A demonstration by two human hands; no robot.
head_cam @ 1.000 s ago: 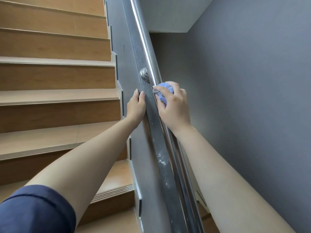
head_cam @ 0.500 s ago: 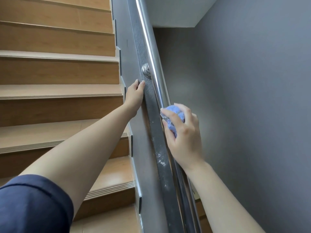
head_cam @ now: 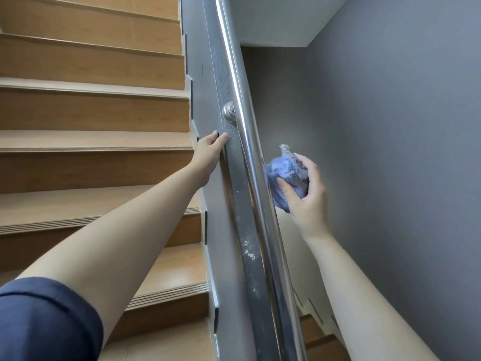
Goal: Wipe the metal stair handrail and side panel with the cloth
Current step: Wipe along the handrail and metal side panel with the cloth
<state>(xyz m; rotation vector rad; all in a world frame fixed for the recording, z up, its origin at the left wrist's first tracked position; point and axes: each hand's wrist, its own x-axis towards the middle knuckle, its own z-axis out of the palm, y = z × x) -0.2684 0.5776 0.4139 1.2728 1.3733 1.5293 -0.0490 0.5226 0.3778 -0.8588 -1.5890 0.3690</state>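
Observation:
A shiny metal handrail (head_cam: 242,110) runs diagonally up the middle of the view, fixed by a round bracket (head_cam: 229,112) to a dark grey side panel (head_cam: 240,204) marked with white specks lower down. My right hand (head_cam: 307,194) is shut on a crumpled blue cloth (head_cam: 285,175), held just to the right of the rail; whether the cloth touches the rail I cannot tell. My left hand (head_cam: 210,152) rests flat on the panel's left edge below the bracket, fingers extended, holding nothing.
Wooden stair steps (head_cam: 91,142) rise on the left of the panel. A grey wall (head_cam: 390,152) closes the right side, with a lower flight of steps (head_cam: 320,342) visible beneath the rail at the bottom.
My right hand with the cloth slid down the handrail, then came off it to the right. My left hand stayed on the panel edge.

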